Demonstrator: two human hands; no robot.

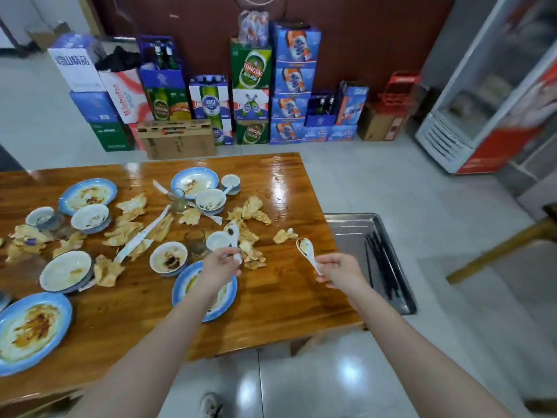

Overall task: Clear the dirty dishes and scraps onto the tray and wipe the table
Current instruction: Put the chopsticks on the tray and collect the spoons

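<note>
The counter (pixel 289 300) ends in a right edge that runs from its far corner toward the near corner, and the metal tray (pixel 351 226) sits just beyond that edge, its long side along it; whether it touches the wood I cannot tell. Black chopsticks (pixel 382 267) lie in the tray. Past the tray the tiled floor (pixel 437 206) is open as far as a slanting wooden leg (pixel 497 251) on the right and a fridge (pixel 482 116) farther back; stacked beer cartons (pixel 251 70) line the wall beyond the far edge. The near right part of the counter is bare wood down to the front edge. The right hand (pixel 337 271) hovers at the right edge, just beside the tray, fingers pinching the handle of a stained spoon (pixel 306 247) whose bowl points up and away over the counter. The left hand (pixel 221 263) is farther in, pinching the handle end of a second spoon (pixel 232 233), its sauce-smeared bowl raised beside a small cup (pixel 217 240) and a glass (pixel 195 241). The left forearm crosses a blue-rimmed plate (pixel 187 286), with a dirty bowl (pixel 168 260) just left of the hand. Yellowish scraps (pixel 283 235) lie between and beyond the two hands, and more plates, bowls and scraps crowd the counter's left side.
</note>
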